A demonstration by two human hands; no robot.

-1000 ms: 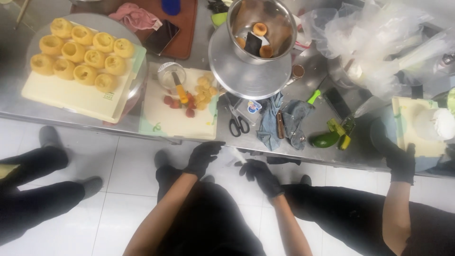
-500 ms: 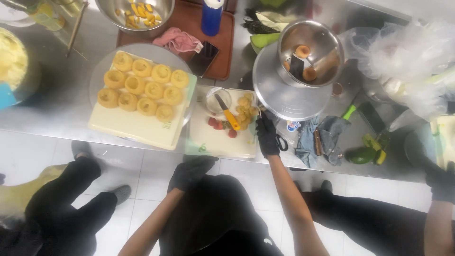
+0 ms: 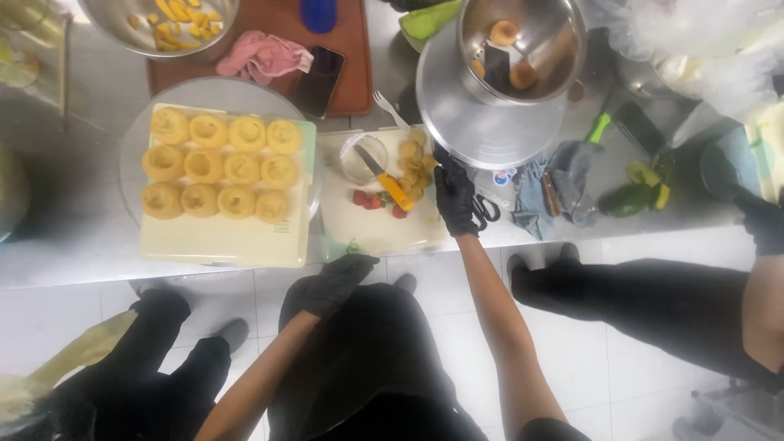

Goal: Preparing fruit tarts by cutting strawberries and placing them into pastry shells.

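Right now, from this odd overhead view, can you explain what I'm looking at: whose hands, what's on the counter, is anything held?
This is one camera worn on a person's head, looking straight down. Both hands wear black gloves. The right hand reaches to the edge of a white cutting board carrying a yellow-handled knife, fruit pieces and a small glass bowl. The left hand hangs below the steel counter, holding nothing. Left of the board sits a tray of yellow pastry rings. A co-worker's gloved hand shows at far right.

Gloved right hand (image 3: pixel 456 198) on white board (image 3: pixel 359 227)
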